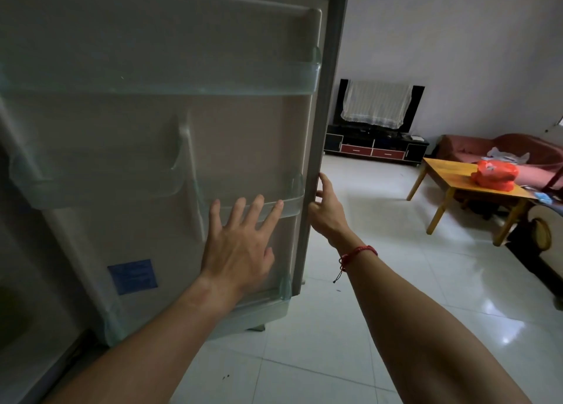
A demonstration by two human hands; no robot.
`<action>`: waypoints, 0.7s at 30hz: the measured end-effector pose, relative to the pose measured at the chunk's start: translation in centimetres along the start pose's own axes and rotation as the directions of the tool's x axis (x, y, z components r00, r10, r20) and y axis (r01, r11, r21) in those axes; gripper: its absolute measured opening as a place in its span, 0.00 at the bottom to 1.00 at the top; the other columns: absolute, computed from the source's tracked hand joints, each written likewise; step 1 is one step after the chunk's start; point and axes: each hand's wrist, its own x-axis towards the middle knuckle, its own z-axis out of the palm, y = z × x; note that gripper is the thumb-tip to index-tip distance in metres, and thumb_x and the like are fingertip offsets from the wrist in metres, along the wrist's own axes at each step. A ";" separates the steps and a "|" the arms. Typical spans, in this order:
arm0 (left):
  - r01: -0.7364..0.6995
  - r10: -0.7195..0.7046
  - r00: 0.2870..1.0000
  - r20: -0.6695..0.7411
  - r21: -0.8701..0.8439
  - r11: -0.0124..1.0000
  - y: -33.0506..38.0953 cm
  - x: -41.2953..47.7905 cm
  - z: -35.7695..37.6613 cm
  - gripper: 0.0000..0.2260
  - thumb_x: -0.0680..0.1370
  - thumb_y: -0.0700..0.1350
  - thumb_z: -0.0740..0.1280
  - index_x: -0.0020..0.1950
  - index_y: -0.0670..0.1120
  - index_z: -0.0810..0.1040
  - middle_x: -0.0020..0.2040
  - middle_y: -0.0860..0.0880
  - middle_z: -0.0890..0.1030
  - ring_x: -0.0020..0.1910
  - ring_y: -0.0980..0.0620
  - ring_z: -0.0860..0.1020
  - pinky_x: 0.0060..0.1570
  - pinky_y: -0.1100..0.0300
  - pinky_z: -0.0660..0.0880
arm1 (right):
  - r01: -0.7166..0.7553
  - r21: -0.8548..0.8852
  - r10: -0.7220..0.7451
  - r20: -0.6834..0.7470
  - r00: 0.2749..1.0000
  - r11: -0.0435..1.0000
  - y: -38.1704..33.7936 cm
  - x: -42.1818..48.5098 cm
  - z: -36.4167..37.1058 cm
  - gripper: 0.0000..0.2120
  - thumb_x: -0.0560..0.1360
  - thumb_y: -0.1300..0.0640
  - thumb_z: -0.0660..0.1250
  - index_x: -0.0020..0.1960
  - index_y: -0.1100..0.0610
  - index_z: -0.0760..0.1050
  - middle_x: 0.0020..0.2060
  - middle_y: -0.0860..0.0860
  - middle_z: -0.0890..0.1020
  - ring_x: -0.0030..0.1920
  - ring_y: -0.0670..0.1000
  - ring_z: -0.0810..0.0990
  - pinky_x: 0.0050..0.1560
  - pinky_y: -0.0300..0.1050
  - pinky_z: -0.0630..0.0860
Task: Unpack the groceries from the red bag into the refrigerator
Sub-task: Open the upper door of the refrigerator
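The refrigerator door (152,129) stands open and fills the left of the view, its inner side with clear plastic shelves facing me. My left hand (240,242) lies flat against the inner panel, fingers spread and straight, fingertips at the lower shelf rail (292,204). My right hand (324,208) grips the door's outer edge with fingers curled round it. The red bag (493,175) sits closed on a wooden table (447,172) far off at the right.
White tiled floor (380,281) stretches between the fridge and the table. A TV stand (376,146) with a covered screen stands against the back wall. A red sofa (475,144) lies behind the table, and dark furniture (536,245) edges the right side.
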 end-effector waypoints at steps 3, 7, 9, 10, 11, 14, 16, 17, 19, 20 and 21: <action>-0.004 0.004 1.000 -0.014 -0.005 1.000 -0.1 0.0 0.2 0.37 0.68 0.53 0.72 0.76 0.51 0.66 0.70 0.43 0.73 0.67 0.40 0.72 0.65 0.30 0.62 | 0.001 -0.001 -0.001 -0.007 1.000 1.000 0.3 0.3 0.1 0.36 0.81 0.68 0.62 0.82 0.47 0.52 0.73 0.59 0.70 0.70 0.64 0.74 0.63 0.67 0.77; -0.015 0.015 1.000 -0.001 -0.025 1.000 -0.3 0.1 0.1 0.37 0.68 0.54 0.71 0.76 0.50 0.67 0.71 0.43 0.72 0.68 0.40 0.71 0.65 0.30 0.62 | 0.002 -0.019 -0.001 0.011 1.000 1.000 0.1 0.0 0.0 0.36 0.80 0.68 0.62 0.82 0.49 0.52 0.75 0.60 0.69 0.72 0.65 0.72 0.66 0.66 0.75; -0.028 0.029 1.000 0.012 -0.054 0.998 -0.5 0.1 -0.1 0.36 0.69 0.55 0.69 0.76 0.50 0.67 0.72 0.43 0.71 0.69 0.40 0.71 0.66 0.31 0.63 | -0.005 -0.056 0.005 -0.001 1.000 0.998 -0.2 -0.5 -0.3 0.34 0.81 0.66 0.61 0.82 0.52 0.51 0.76 0.60 0.67 0.74 0.63 0.68 0.71 0.63 0.70; -0.036 0.037 0.999 0.016 -0.074 0.997 -0.7 0.0 -0.2 0.35 0.69 0.56 0.67 0.76 0.49 0.67 0.72 0.43 0.71 0.70 0.41 0.71 0.67 0.31 0.63 | -0.005 -0.072 0.004 -0.017 1.000 0.997 -0.3 -0.9 -0.4 0.33 0.82 0.65 0.61 0.82 0.54 0.51 0.76 0.60 0.67 0.75 0.62 0.68 0.72 0.60 0.69; -0.044 0.046 0.999 0.018 -0.097 0.994 -0.9 -0.2 -0.4 0.34 0.70 0.56 0.65 0.76 0.49 0.68 0.73 0.43 0.70 0.71 0.41 0.70 0.68 0.32 0.63 | 0.000 -0.086 -0.002 -0.033 0.999 0.996 -0.6 -1.3 -0.7 0.32 0.83 0.62 0.61 0.82 0.55 0.51 0.76 0.60 0.67 0.75 0.61 0.67 0.72 0.57 0.68; -0.037 0.041 0.999 0.022 -0.148 0.988 -1.8 -0.9 -1.3 0.33 0.72 0.59 0.59 0.75 0.48 0.68 0.74 0.43 0.69 0.73 0.41 0.68 0.72 0.38 0.61 | 0.039 -0.124 -0.049 -0.075 0.996 0.991 -1.5 -2.8 -1.3 0.31 0.84 0.52 0.61 0.82 0.55 0.52 0.76 0.60 0.67 0.74 0.60 0.67 0.72 0.54 0.68; 0.009 -0.005 1.000 0.023 -0.168 0.986 -2.3 -1.5 -2.2 0.33 0.73 0.62 0.56 0.75 0.48 0.68 0.75 0.43 0.68 0.73 0.41 0.67 0.72 0.41 0.61 | 0.069 -0.149 -0.082 -0.084 0.993 0.986 -2.3 -3.8 -1.7 0.32 0.84 0.47 0.60 0.82 0.54 0.52 0.75 0.60 0.67 0.73 0.60 0.68 0.71 0.55 0.68; 0.034 -0.031 0.999 0.023 -0.172 0.985 -2.5 -1.7 -2.7 0.34 0.73 0.64 0.55 0.75 0.49 0.68 0.75 0.43 0.68 0.72 0.42 0.67 0.72 0.42 0.61 | 0.083 -0.155 -0.096 -0.079 0.992 0.984 -2.8 -4.4 -1.9 0.32 0.84 0.45 0.60 0.82 0.52 0.52 0.75 0.60 0.67 0.73 0.60 0.68 0.70 0.56 0.68; 0.075 -0.073 0.997 0.022 -0.176 0.981 -3.1 -2.5 -4.0 0.35 0.73 0.66 0.52 0.76 0.49 0.68 0.75 0.44 0.67 0.72 0.42 0.66 0.70 0.44 0.63 | 0.116 -0.178 -0.128 -0.061 0.990 0.977 -3.6 -5.8 -2.0 0.34 0.82 0.40 0.60 0.82 0.50 0.52 0.76 0.60 0.66 0.73 0.61 0.67 0.70 0.58 0.69; 0.094 -0.091 0.996 0.022 -0.182 0.979 -3.5 -2.9 -4.6 0.36 0.73 0.67 0.52 0.76 0.50 0.67 0.75 0.44 0.67 0.72 0.43 0.66 0.70 0.45 0.63 | 0.134 -0.197 -0.148 -0.054 0.988 0.971 -3.9 -6.5 -2.0 0.34 0.82 0.39 0.60 0.82 0.49 0.52 0.76 0.60 0.65 0.74 0.61 0.67 0.70 0.59 0.69; 0.114 -0.112 0.993 0.022 -0.188 0.976 -3.8 -3.4 -5.3 0.37 0.72 0.68 0.51 0.76 0.51 0.66 0.75 0.45 0.67 0.72 0.43 0.66 0.69 0.45 0.64 | 0.155 -0.218 -0.169 -0.044 0.985 0.963 -4.4 -7.3 -2.0 0.35 0.81 0.38 0.60 0.82 0.48 0.52 0.77 0.60 0.64 0.73 0.62 0.67 0.69 0.59 0.69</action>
